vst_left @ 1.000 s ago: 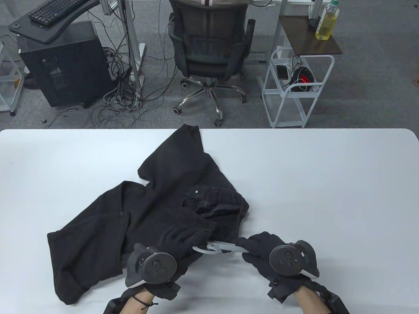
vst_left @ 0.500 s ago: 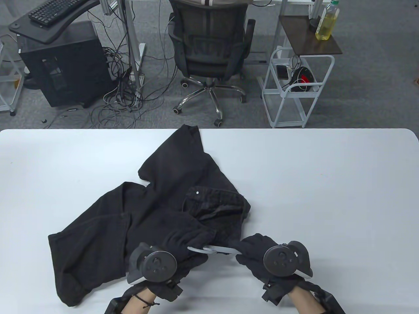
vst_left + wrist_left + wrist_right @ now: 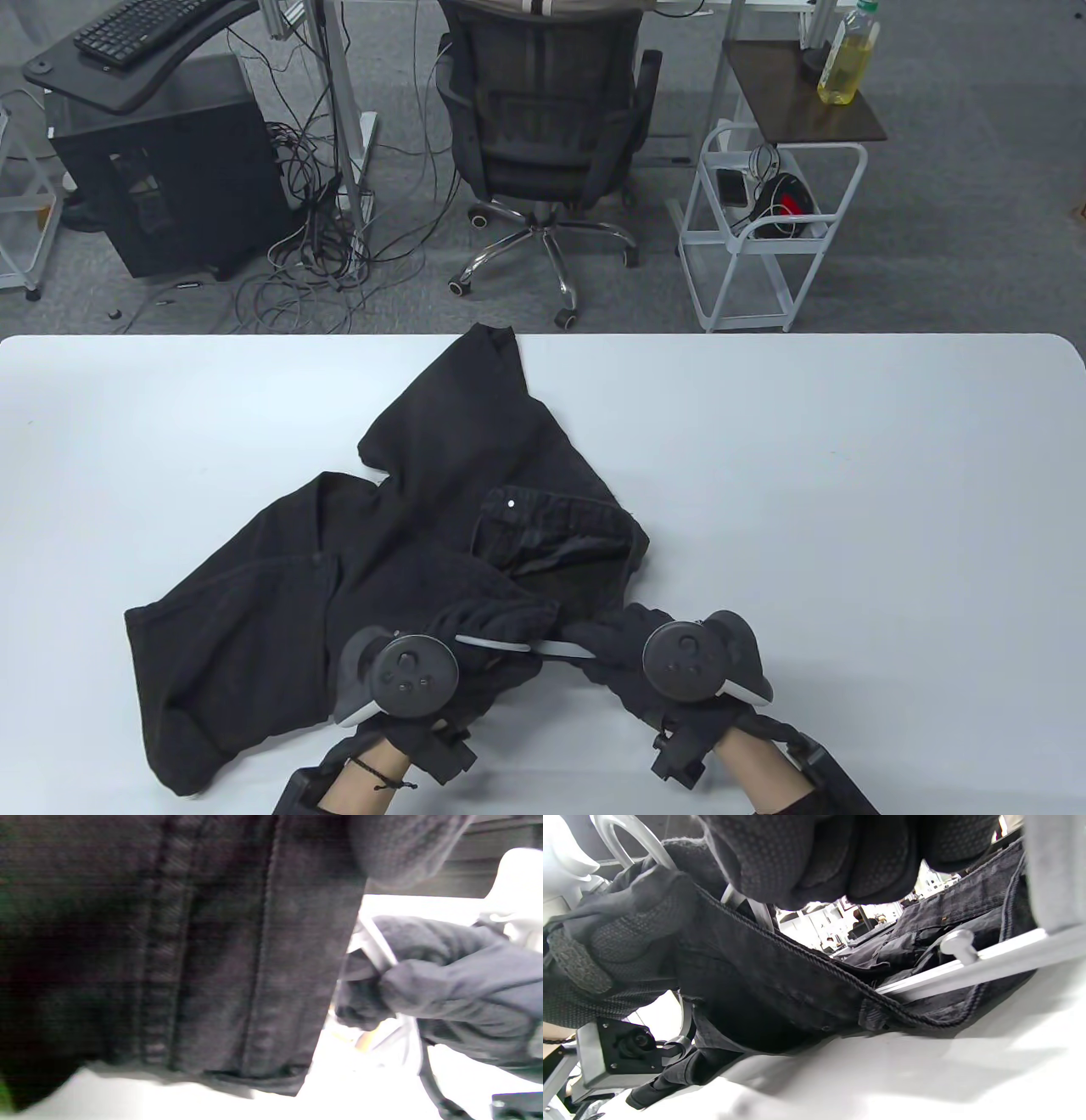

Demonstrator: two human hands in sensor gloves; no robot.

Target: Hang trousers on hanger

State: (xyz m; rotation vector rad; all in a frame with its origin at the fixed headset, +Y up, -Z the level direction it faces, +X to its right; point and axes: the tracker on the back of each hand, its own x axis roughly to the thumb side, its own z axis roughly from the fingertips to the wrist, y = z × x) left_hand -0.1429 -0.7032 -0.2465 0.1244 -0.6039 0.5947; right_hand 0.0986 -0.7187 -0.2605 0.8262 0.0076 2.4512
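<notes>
The black trousers [image 3: 356,560] lie crumpled at lower centre of the white tabletop [image 3: 848,475]. The left hand [image 3: 407,679] grips their waistband edge; the right hand [image 3: 679,671] grips the grey hanger [image 3: 509,645]. The hanger could snag on the fabric — the cloth is bunched. Behind stand an office chair [image 3: 543,127] and a cart [image 3: 764,229].

Wide bare stretch of white counter [image 3: 848,475] right of crumpled black denim trousers [image 3: 356,560]; smaller bare strip at far left. Between left hand [image 3: 416,679] and right hand [image 3: 670,671], only narrow gap, crossed by slim grey metal hanger [image 3: 517,647]. Near edge crowded by both wrists.
</notes>
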